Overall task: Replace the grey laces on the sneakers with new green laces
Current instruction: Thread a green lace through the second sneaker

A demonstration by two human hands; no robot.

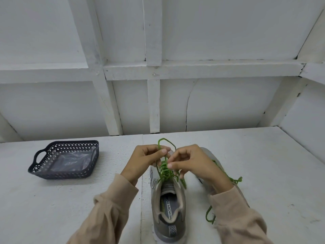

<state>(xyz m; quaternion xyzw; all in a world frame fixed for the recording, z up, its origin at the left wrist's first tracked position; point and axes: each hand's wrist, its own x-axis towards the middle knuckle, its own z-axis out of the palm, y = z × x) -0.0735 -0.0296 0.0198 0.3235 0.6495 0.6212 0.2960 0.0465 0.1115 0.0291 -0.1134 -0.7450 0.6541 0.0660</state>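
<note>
- The nearer sneaker point(168, 205) is being stood at the middle of the white surface point(70, 208), close to its near edge. Its heel is being pointed at the person, so the eyelets are being viewed from above.
- The green lace point(166, 171) is already threaded through this shoe. A loop point(167, 140) is being raised above the tongue, seemingly for a bow.
- That loop is being pinched by the left hand point(146, 159), with the fingers curled closely round the strand.
- A lower stretch of lace is being nipped between the thumb and fingertips of the right hand point(191, 164), the other fingers bent, probably so that tension is being held.
- The second sneaker point(208, 153) is being partly hidden behind the right wrist, toward the right edge. Its own lace point(235, 180) is being trailed loose.
- The dark basket point(52, 173) is being stood well apart, toward the far left corner, with clear plastic inside; no grey laces are being shown.
</note>
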